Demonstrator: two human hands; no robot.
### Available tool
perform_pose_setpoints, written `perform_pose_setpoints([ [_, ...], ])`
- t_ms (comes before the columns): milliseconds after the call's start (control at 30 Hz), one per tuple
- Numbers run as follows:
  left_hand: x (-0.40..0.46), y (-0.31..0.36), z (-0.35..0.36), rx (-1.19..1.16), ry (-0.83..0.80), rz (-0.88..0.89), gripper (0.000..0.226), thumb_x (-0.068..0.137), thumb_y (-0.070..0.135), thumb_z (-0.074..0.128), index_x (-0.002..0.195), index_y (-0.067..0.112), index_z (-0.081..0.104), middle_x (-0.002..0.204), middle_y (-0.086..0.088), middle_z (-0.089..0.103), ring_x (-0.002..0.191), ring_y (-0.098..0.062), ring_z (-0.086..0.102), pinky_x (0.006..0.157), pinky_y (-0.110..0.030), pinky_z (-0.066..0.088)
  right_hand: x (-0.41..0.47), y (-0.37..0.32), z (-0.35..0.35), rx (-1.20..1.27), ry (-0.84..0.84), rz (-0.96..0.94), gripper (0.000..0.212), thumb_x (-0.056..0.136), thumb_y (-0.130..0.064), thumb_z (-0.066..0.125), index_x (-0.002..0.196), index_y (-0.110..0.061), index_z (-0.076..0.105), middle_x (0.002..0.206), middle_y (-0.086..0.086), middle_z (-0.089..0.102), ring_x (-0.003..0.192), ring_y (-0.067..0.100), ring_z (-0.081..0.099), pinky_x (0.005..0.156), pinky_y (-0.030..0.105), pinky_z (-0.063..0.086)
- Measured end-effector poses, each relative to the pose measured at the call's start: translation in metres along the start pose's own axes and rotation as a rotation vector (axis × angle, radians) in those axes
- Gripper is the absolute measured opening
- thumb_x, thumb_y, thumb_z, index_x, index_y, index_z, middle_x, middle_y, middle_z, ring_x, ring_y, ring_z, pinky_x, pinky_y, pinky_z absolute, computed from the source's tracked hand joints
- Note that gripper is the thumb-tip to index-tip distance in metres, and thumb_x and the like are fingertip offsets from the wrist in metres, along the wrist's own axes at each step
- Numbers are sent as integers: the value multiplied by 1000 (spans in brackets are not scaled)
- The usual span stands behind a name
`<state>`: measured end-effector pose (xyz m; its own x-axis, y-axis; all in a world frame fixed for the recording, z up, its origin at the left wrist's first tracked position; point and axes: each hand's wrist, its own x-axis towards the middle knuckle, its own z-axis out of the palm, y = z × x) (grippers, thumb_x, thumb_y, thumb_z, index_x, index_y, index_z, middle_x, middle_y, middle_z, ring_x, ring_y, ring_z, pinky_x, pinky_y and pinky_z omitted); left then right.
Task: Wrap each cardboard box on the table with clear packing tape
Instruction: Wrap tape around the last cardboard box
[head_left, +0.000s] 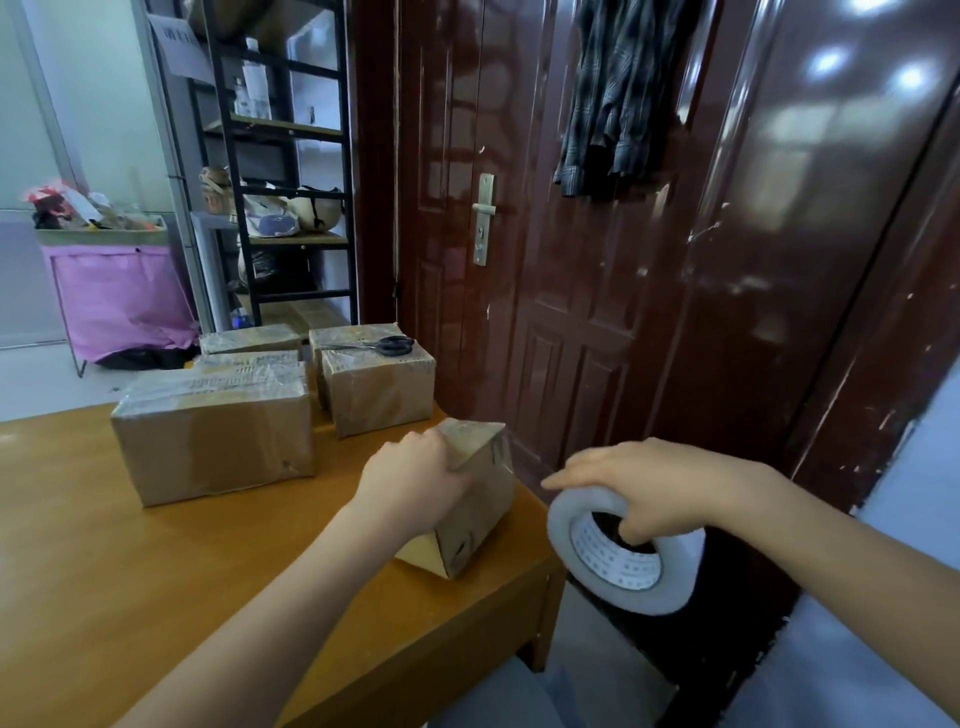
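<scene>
- Filling the lower left of the frame, an orange-brown wooden table (130, 582) stands before a glossy dark red panelled door (571, 312).
- At the table's right edge, a small brown cardboard box (480, 512) is tipped up on one edge, tilted, with shiny tape over its upper corner.
- The left hand (415, 480) clasps this box's upper left side, fingers curled over it.
- Right of the box and off the table's edge, the right hand (649, 488) holds a large roll of clear packing tape (623, 558), thumb through its white core and fingers spread over the top.
- A faint strip of tape seems to run from roll to box.
- Behind, left of centre, lie several tape-wrapped cardboard boxes (213, 436); black-handled scissors (384, 345) rest on the rearmost right one.
</scene>
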<state>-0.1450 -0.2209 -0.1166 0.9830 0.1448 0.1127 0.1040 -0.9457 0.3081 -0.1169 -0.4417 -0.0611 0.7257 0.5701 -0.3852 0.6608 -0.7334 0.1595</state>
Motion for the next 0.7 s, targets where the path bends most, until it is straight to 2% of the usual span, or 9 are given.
perform_pose_setpoints([
  [67,9,-15,-11,-403,-75,-116,33,89,45,63,98,13,59,94,-4,64,83,-20,63,73,-37,58,4,-3,-16,-21,91,0,83,85,-9,56,149,-47,20,147,-16,33,65,-11,44,50,18,32],
  [133,13,-29,-14,-690,-132,-207,30,87,38,67,97,10,63,93,-7,68,84,-23,66,77,-38,56,13,-8,-26,-8,143,-26,84,84,-10,58,149,-47,20,147,-17,33,65,-12,39,50,16,30],
  [233,8,-47,-7,-920,-228,-296,27,90,33,64,103,8,66,89,-10,71,80,-25,69,74,-35,55,32,-13,-27,92,113,-86,87,81,-8,62,147,-49,23,144,-16,38,76,-7,43,55,17,33],
  [333,9,-60,-1,-983,-291,-314,36,93,33,61,120,10,58,102,-10,69,88,-24,68,73,-34,55,43,-15,-25,147,121,-113,91,78,-5,63,146,-51,25,144,-15,38,91,5,53,58,21,42],
  [400,14,-63,-1,-866,-221,-202,39,95,26,58,133,24,49,117,-4,62,97,-18,63,72,-25,52,48,-18,-22,133,136,-113,90,79,-6,62,148,-49,23,144,-15,37,81,5,52,54,20,39],
  [467,18,-59,-3,-608,-109,0,48,97,13,51,139,36,45,128,3,54,105,-13,58,73,-17,50,52,-23,-17,118,150,-112,87,81,-7,60,149,-45,22,145,-14,36,65,4,47,49,19,34],
  [567,23,-45,-7,-253,-45,166,46,97,5,40,131,31,57,133,3,56,113,-16,57,83,-24,52,57,-25,-8,115,189,-104,86,81,-8,59,149,-43,21,145,-14,35,61,6,46,47,19,33],
  [633,25,-35,-7,-101,-73,169,30,97,22,48,124,25,61,131,1,58,109,-18,58,86,-32,51,59,-23,-4,120,213,-103,86,81,-8,58,150,-43,19,142,-16,37,66,9,51,47,20,35],
  [700,22,-28,-4,-18,-135,159,48,87,54,60,123,23,53,123,4,52,101,-18,55,78,-32,47,61,-21,-2,124,228,-109,87,81,-9,58,150,-42,18,138,-16,39,73,12,55,49,22,38],
])
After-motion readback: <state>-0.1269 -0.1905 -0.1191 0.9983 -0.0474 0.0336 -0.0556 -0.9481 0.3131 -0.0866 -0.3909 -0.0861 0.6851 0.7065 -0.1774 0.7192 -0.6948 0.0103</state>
